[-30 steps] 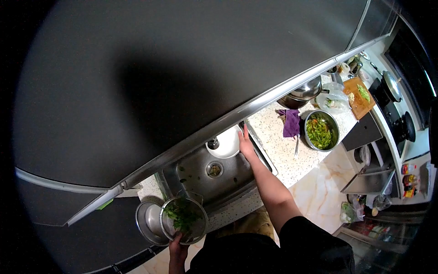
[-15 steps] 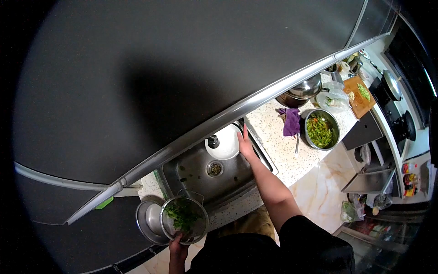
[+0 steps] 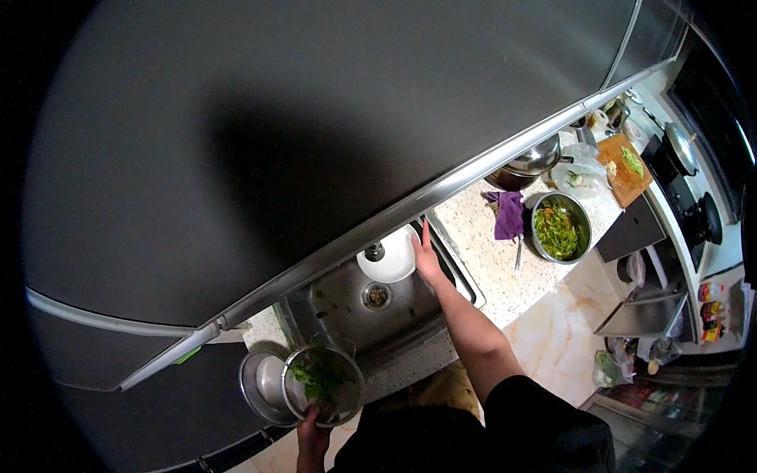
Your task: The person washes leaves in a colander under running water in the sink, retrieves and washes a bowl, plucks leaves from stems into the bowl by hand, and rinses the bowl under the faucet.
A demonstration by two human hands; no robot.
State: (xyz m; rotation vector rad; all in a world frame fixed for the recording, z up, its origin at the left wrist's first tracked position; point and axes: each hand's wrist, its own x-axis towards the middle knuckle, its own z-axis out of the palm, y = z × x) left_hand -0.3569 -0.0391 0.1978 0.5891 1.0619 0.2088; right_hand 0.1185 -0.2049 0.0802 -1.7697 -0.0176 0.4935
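Note:
My left hand (image 3: 314, 428) is closed on the near rim of a round metal strainer (image 3: 354, 400) with leafy greens (image 3: 318, 375) in it. The strainer overlaps a metal basin (image 3: 254, 388) on its left. My right hand (image 3: 426, 258) is at the right edge of a white bowl (image 3: 399, 266) at the back of the sink (image 3: 352, 327). Its thumb lies over the rim with the fingers stretched along the outside. A dark tap head (image 3: 374, 251) shows over the bowl, and the upper edge of the bowl is hidden by the cabinet.
A grey overhead cabinet (image 3: 315, 87) with a metal edge hangs over the sink. On the speckled counter (image 3: 481, 264) to the right are a purple cloth (image 3: 509, 214), a pot of chopped greens (image 3: 558, 229), a lidded pot (image 3: 528, 163) and a cutting board (image 3: 625, 177).
The whole view has shifted slightly, moving things a little right and down. Both hands keep their places on the strainer and the white bowl.

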